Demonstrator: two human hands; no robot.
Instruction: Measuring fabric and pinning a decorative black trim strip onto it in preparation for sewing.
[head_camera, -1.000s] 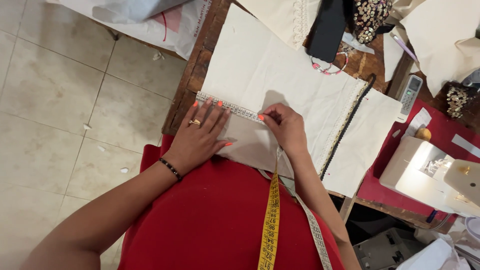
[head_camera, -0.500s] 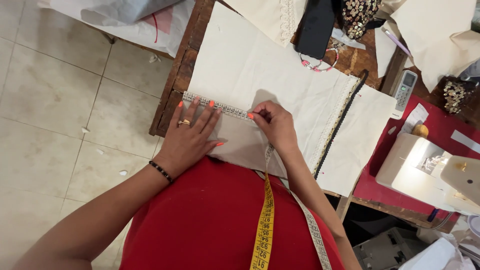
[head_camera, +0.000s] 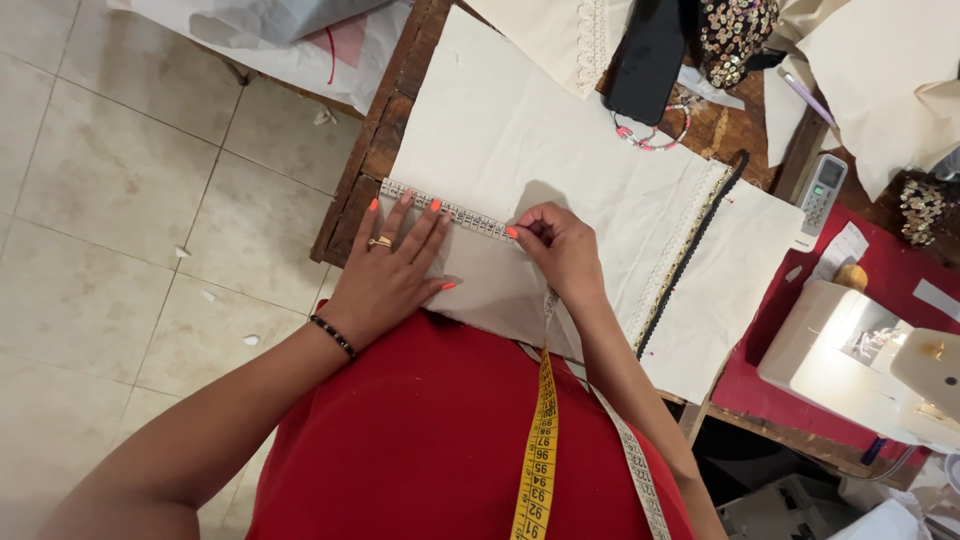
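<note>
The left hand (head_camera: 388, 272) lies flat, fingers spread, pressing the beaded trim strip (head_camera: 445, 210) onto cream fabric (head_camera: 560, 150). Just right, the right hand (head_camera: 560, 245) pinches the strip's end; its fingertips hide what else they hold.

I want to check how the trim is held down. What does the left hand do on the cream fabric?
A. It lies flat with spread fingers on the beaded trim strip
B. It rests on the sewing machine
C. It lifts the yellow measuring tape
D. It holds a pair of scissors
A: the left hand lies flat, fingers spread, on the beaded trim strip over the cream fabric; the right hand pinches the strip's other end.
</note>
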